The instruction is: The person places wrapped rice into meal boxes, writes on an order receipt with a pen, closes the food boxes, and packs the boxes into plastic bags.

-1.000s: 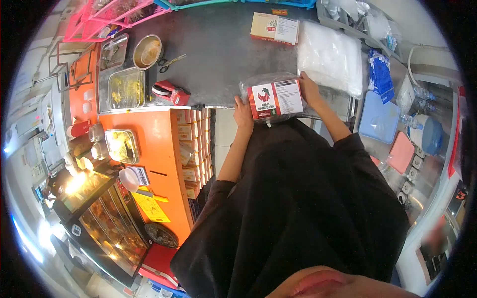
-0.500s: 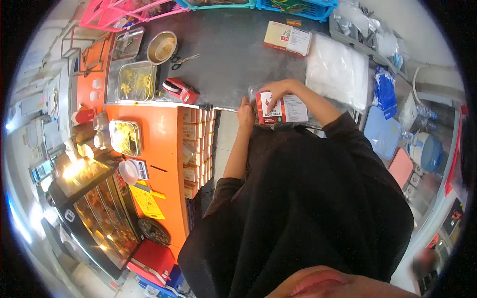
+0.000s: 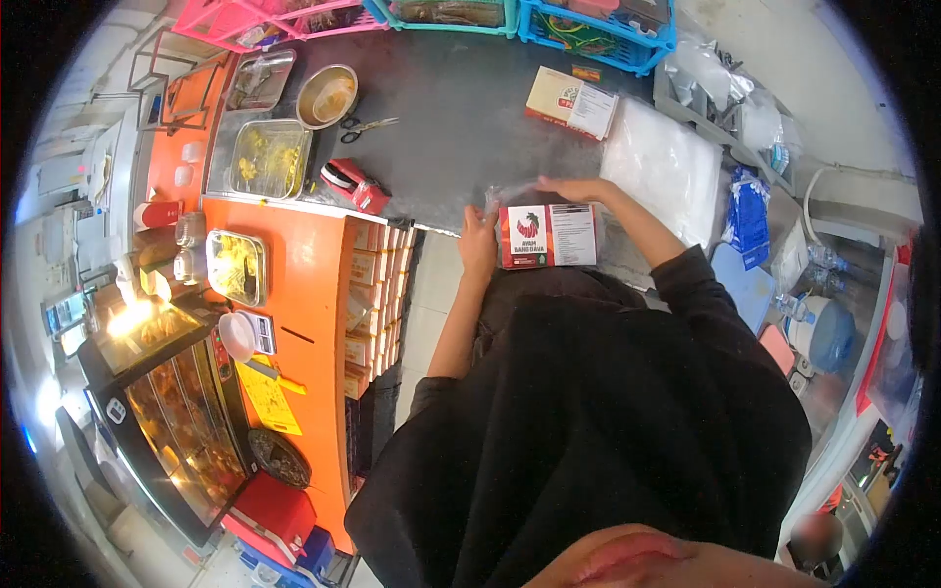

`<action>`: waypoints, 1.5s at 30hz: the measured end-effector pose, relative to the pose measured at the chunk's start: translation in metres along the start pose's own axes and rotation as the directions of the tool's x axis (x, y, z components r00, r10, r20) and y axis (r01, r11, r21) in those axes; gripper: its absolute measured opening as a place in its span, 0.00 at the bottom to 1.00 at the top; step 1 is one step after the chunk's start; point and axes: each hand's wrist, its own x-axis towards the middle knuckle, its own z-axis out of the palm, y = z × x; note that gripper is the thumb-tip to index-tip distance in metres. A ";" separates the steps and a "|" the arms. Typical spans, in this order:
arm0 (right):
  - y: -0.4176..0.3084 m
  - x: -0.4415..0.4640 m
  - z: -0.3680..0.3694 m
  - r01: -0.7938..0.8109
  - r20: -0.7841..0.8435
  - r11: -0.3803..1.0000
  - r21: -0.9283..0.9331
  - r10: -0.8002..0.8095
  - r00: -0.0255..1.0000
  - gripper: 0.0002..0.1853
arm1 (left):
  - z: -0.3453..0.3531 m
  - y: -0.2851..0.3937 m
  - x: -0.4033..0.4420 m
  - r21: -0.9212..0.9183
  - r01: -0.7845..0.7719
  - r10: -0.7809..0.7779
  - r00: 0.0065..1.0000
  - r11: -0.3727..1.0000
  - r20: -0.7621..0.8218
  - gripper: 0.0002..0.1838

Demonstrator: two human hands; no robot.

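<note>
A red and white printed box [image 3: 529,238] in clear plastic lies at the front edge of the dark counter [image 3: 441,108]. My left hand [image 3: 478,235] is at the box's left side, its fingers closed on the clear plastic. Above the box's top edge, my right hand [image 3: 569,189] reaches in from the right, fingers together near the plastic; whether it grips the film is too small to tell. A stack of clear plastic bags [image 3: 659,167] lies to the right of the hands. Another printed box [image 3: 572,101] sits behind them.
Scissors [image 3: 371,127], a red tape dispenser [image 3: 357,186], a metal bowl [image 3: 327,96] and a glass tray [image 3: 271,159] are at left. Crates [image 3: 600,37] line the back. An orange counter [image 3: 309,294] holds a food container. A person [image 3: 817,537] is partly visible at lower right.
My right hand first moved left across the box's top, then back to above its upper edge. My left hand stays at the left side. The whole view has shifted slightly.
</note>
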 end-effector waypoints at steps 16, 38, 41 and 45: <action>0.070 -0.060 0.037 -0.132 -0.561 0.654 -0.745 -0.508 0.654 0.15 | 0.018 -0.017 0.010 -0.112 -0.035 0.040 0.998 0.993 0.044 0.26; 0.060 -0.107 0.108 0.483 -0.961 0.853 -0.198 -0.266 0.075 0.03 | -0.020 0.006 0.011 -0.322 -0.080 0.054 0.994 0.943 -0.090 0.20; 0.058 -0.125 0.123 0.475 -0.916 0.797 -0.373 -0.398 -0.051 0.05 | -0.033 0.009 -0.018 -0.631 0.057 -0.149 0.984 0.774 -0.094 0.22; 0.059 -0.134 0.135 0.372 -0.949 0.903 -0.216 -0.283 0.137 0.07 | -0.045 0.001 -0.045 -0.308 -0.064 0.008 0.984 0.949 -0.179 0.18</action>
